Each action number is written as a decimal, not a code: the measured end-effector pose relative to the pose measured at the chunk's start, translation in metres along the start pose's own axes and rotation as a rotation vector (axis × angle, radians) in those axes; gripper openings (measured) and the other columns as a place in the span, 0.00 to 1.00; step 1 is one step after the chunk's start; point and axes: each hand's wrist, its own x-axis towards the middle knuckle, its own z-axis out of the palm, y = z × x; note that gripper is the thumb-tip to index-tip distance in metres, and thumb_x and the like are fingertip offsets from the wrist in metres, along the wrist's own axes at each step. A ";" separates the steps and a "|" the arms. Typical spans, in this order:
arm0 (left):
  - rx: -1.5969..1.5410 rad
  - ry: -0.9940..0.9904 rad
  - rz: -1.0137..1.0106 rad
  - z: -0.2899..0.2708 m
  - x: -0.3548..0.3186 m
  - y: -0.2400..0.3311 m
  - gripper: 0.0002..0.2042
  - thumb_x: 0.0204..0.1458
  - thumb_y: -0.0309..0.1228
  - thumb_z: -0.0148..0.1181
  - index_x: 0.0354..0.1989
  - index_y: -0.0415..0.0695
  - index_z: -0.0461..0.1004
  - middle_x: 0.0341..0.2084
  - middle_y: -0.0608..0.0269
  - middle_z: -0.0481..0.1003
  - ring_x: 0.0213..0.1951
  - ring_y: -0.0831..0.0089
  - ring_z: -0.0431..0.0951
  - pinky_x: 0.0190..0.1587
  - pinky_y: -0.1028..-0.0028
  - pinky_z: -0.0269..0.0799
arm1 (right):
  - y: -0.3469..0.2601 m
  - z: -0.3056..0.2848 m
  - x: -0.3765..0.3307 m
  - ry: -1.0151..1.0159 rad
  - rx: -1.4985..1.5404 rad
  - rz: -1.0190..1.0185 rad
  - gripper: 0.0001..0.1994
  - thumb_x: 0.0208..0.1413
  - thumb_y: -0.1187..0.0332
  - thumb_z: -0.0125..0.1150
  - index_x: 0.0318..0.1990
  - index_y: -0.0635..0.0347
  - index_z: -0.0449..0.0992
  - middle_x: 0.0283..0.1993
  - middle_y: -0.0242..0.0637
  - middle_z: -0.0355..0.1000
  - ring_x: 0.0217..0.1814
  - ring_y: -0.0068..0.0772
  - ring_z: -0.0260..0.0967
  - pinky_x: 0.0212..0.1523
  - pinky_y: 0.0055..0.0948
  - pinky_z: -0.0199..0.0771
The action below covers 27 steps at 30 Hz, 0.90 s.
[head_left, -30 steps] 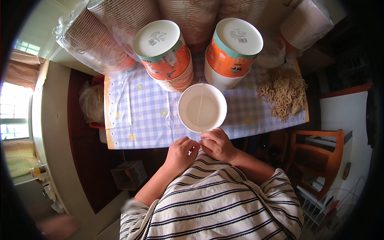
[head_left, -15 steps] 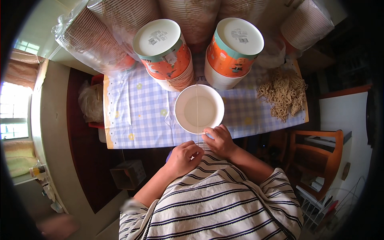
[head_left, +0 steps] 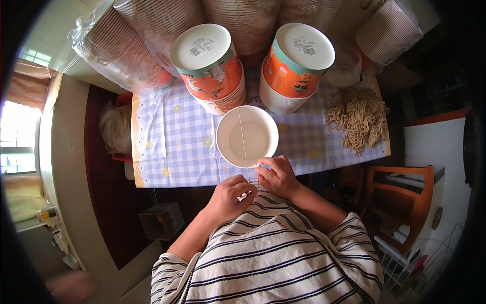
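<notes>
A white paper tub (head_left: 228,133) stands open side up near the front edge of the table. A thin pale string (head_left: 243,136) runs across its opening from the far rim down toward me. Just below the near rim, my left hand (head_left: 230,197) is closed on the string, its fingers curled. My right hand (head_left: 277,177) is at the right part of the near rim, thumb and fingers pinched on what looks like the string; its fingers partly hide the hold. The string between my hands is faint.
Two upside-down stacks of tubs, a left stack (head_left: 212,81) and a right stack (head_left: 292,76), stand behind. A tangle of strings (head_left: 357,119) lies right on the checked tablecloth (head_left: 187,152). Bagged tub stacks (head_left: 116,55) line the back. A wooden chair (head_left: 430,197) is at right.
The tub has shifted slightly left, and the string across it now slants, its far end further left. My left hand has turned a little; my right hand remains by the rim.
</notes>
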 end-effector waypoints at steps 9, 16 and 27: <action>0.180 0.347 0.193 0.010 0.003 -0.012 0.16 0.37 0.20 0.60 0.38 0.45 0.72 0.34 0.61 0.72 0.36 0.61 0.72 0.39 0.66 0.66 | -0.020 -0.017 0.019 0.079 0.446 0.328 0.03 0.51 0.73 0.59 0.34 0.60 0.74 0.34 0.36 0.70 0.33 0.37 0.69 0.32 0.27 0.70; 0.347 0.282 0.206 0.023 0.023 -0.032 0.18 0.37 0.22 0.62 0.40 0.46 0.70 0.37 0.61 0.72 0.41 0.60 0.71 0.45 0.64 0.64 | -0.009 -0.020 0.009 0.154 1.045 0.889 0.13 0.62 0.63 0.50 0.33 0.63 0.76 0.28 0.30 0.72 0.29 0.17 0.64 0.33 0.18 0.65; 0.219 0.273 0.119 0.041 0.036 -0.037 0.14 0.41 0.20 0.57 0.40 0.43 0.72 0.28 0.59 0.76 0.32 0.62 0.76 0.37 0.65 0.71 | 0.010 -0.008 -0.017 0.235 1.263 1.256 0.14 0.60 0.60 0.52 0.33 0.62 0.76 0.24 0.31 0.71 0.23 0.17 0.61 0.26 0.16 0.61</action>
